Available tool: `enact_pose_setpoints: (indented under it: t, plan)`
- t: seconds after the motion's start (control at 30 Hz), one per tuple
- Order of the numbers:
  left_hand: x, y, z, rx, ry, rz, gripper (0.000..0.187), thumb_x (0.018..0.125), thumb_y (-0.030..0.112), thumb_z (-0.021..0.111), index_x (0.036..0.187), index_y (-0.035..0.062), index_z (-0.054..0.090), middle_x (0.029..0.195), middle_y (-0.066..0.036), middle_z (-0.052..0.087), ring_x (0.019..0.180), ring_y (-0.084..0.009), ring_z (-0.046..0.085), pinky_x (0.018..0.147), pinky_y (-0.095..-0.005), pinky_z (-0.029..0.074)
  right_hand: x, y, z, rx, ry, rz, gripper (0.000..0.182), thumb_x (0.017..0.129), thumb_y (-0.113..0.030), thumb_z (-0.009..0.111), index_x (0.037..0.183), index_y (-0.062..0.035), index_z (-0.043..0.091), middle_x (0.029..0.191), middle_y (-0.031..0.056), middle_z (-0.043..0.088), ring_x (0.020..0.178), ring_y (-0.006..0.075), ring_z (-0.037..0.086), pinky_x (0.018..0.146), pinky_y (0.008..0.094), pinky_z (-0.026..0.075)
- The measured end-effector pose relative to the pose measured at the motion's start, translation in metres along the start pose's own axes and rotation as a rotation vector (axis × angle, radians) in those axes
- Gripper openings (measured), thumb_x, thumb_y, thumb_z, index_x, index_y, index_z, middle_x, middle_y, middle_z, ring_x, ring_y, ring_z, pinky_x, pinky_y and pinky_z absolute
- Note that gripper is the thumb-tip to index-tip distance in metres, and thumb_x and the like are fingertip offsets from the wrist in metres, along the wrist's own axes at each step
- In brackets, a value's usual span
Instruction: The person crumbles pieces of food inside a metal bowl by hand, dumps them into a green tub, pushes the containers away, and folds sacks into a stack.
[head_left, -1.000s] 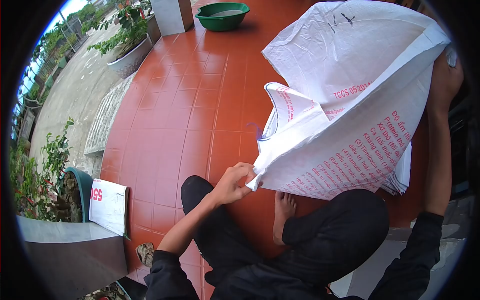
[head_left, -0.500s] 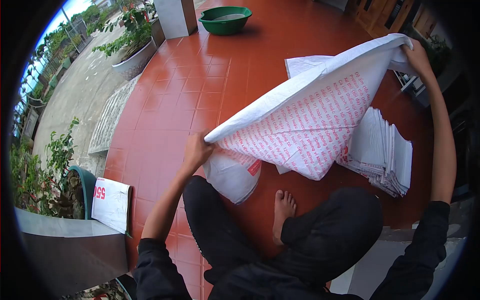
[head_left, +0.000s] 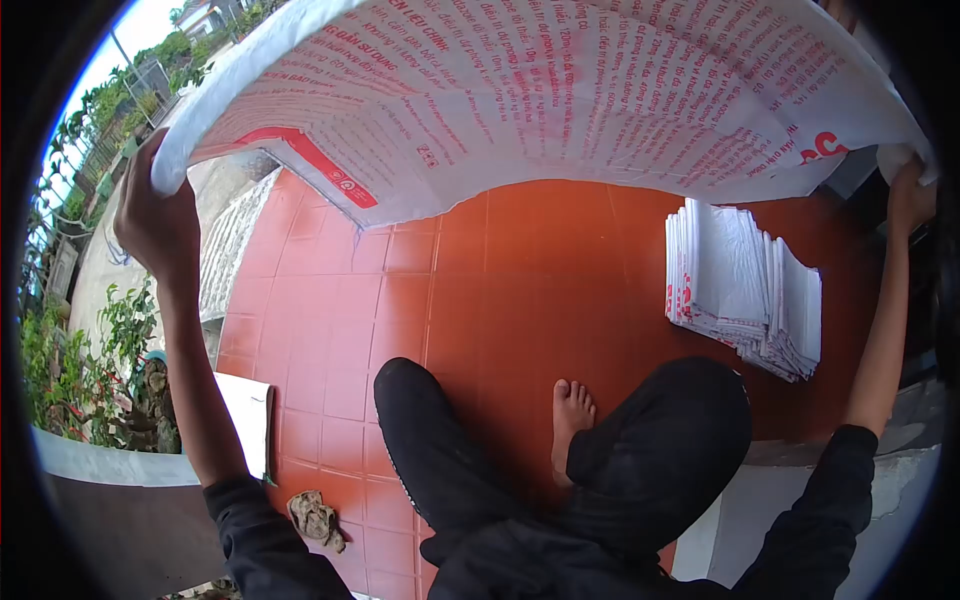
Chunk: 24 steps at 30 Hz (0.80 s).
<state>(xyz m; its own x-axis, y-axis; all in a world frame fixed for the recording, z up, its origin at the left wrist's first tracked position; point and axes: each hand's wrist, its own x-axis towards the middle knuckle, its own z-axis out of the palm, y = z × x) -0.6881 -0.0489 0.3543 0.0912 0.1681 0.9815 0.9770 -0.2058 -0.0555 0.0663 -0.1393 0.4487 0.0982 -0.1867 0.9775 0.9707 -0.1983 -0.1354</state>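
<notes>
A large white woven sack [head_left: 560,110] with red printed text is stretched wide across the top of the head view, raised off the floor. My left hand [head_left: 158,215] is closed around its rolled edge at the left. At the far right, my right hand [head_left: 908,200] grips the opposite end, its fingers partly hidden by the sack. Below the sack's right part, a stack of folded white sacks [head_left: 740,280] with red print along its edges lies on the floor, touched by neither hand.
Red floor tiles [head_left: 500,280] spread under my legs. A folded white sack [head_left: 245,415] leans near potted plants [head_left: 125,340] at the left, above a crumpled brown cloth [head_left: 316,520]. A low wall [head_left: 120,510] runs along the lower left.
Both hands have risen and moved apart, spreading the sack from a slanting, bunched shape into a wide sheet. The green basin is now hidden behind it, and the brown cloth has come into view.
</notes>
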Motion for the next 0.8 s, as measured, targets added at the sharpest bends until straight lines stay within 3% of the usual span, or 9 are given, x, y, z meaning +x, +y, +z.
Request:
enact_pose_setpoints:
  t: [0.03, 0.1, 0.13, 0.17, 0.27, 0.33, 0.5, 0.57, 0.8]
  plan:
    - [-0.024, -0.001, -0.02, -0.028, -0.002, 0.072, 0.026, 0.076, 0.001, 0.062, 0.099, 0.0098, 0.067, 0.094, -0.009, 0.07, 0.087, -0.0262, 0.068, 0.071, -0.0339, 0.052, -0.018, 0.032, -0.022, -0.162, -0.161, 0.105, 0.044, 0.087, -0.037, 0.057, 0.115, -0.0029, 0.063, 0.114, 0.0175, 0.064, 0.106, 0.0324, 0.061, 0.088, 0.0384, 0.048]
    - [-0.079, 0.004, -0.055, -0.041, -0.229, 0.084, 0.024, 0.076, 0.0, 0.059, 0.097, 0.0067, 0.067, 0.096, -0.007, 0.069, 0.092, -0.0241, 0.066, 0.079, -0.0336, 0.049, -0.07, 0.018, -0.08, 0.162, -0.311, -0.376, 0.026, 0.087, -0.008, 0.058, 0.112, -0.0055, 0.065, 0.108, 0.0099, 0.067, 0.097, 0.0252, 0.065, 0.081, 0.0339, 0.051]
    - [-0.108, 0.003, -0.066, -0.054, -0.317, 0.085, 0.023, 0.076, 0.001, 0.059, 0.097, 0.0069, 0.067, 0.095, -0.006, 0.069, 0.091, -0.0233, 0.066, 0.079, -0.0332, 0.048, -0.098, 0.006, -0.1, 0.226, -0.449, -0.384, 0.028, 0.083, -0.002, 0.061, 0.11, -0.0071, 0.066, 0.105, 0.0074, 0.068, 0.094, 0.0231, 0.065, 0.082, 0.0327, 0.051]
    - [-0.135, 0.004, -0.072, -0.068, -0.4, 0.088, 0.022, 0.077, 0.001, 0.058, 0.097, 0.0071, 0.067, 0.094, -0.005, 0.069, 0.09, -0.0225, 0.065, 0.079, -0.0328, 0.046, -0.128, -0.014, -0.118, 0.048, -0.531, -0.405, 0.028, 0.081, -0.003, 0.062, 0.109, -0.0063, 0.066, 0.103, 0.0079, 0.067, 0.092, 0.0241, 0.065, 0.081, 0.0331, 0.05]
    - [-0.205, 0.008, -0.076, -0.134, -0.591, 0.117, 0.018, 0.079, 0.006, 0.058, 0.095, 0.008, 0.066, 0.091, -0.004, 0.068, 0.089, -0.0205, 0.064, 0.082, -0.034, 0.042, -0.215, 0.021, -0.143, -0.049, -0.923, -0.379, 0.043, 0.069, 0.011, 0.06, 0.107, -0.0075, 0.064, 0.098, 0.0079, 0.065, 0.093, 0.0274, 0.06, 0.081, 0.0358, 0.047]
    - [-0.25, 0.004, -0.07, -0.169, -0.715, 0.117, 0.015, 0.08, 0.007, 0.059, 0.092, 0.0086, 0.066, 0.09, -0.003, 0.067, 0.09, -0.019, 0.063, 0.085, -0.0351, 0.04, -0.268, 0.029, -0.15, -0.013, -1.068, -0.322, 0.049, 0.064, 0.014, 0.059, 0.106, -0.009, 0.066, 0.095, 0.007, 0.063, 0.093, 0.0258, 0.057, 0.082, 0.0366, 0.042]
    - [-0.33, -0.015, -0.051, -0.215, -0.885, 0.102, 0.017, 0.078, 0.006, 0.054, 0.089, 0.0093, 0.067, 0.091, -0.003, 0.068, 0.089, -0.0182, 0.062, 0.088, -0.0357, 0.039, -0.335, 0.014, -0.163, 0.021, -1.293, -0.317, 0.037, 0.069, 0.006, 0.057, 0.1, -0.0114, 0.069, 0.09, 0.0055, 0.061, 0.09, 0.026, 0.054, 0.08, 0.0366, 0.038]
    - [-0.348, -0.024, -0.049, -0.188, -1.004, 0.04, 0.018, 0.078, 0.005, 0.053, 0.088, 0.0091, 0.067, 0.09, -0.004, 0.068, 0.088, -0.0193, 0.062, 0.087, -0.0358, 0.038, -0.351, 0.017, -0.168, 0.011, -1.33, -0.329, 0.035, 0.069, 0.005, 0.057, 0.098, -0.0116, 0.07, 0.089, 0.005, 0.061, 0.088, 0.0261, 0.054, 0.08, 0.0369, 0.038]
    - [-0.363, -0.045, -0.042, -0.195, -1.127, -0.023, 0.021, 0.076, 0.003, 0.054, 0.089, 0.0104, 0.068, 0.088, -0.006, 0.068, 0.087, -0.0234, 0.062, 0.08, -0.0352, 0.042, -0.377, 0.031, -0.159, -0.098, -1.559, -0.331, 0.028, 0.071, 0.004, 0.058, 0.088, -0.0126, 0.072, 0.084, 0.007, 0.063, 0.086, 0.0284, 0.056, 0.077, 0.0403, 0.041]
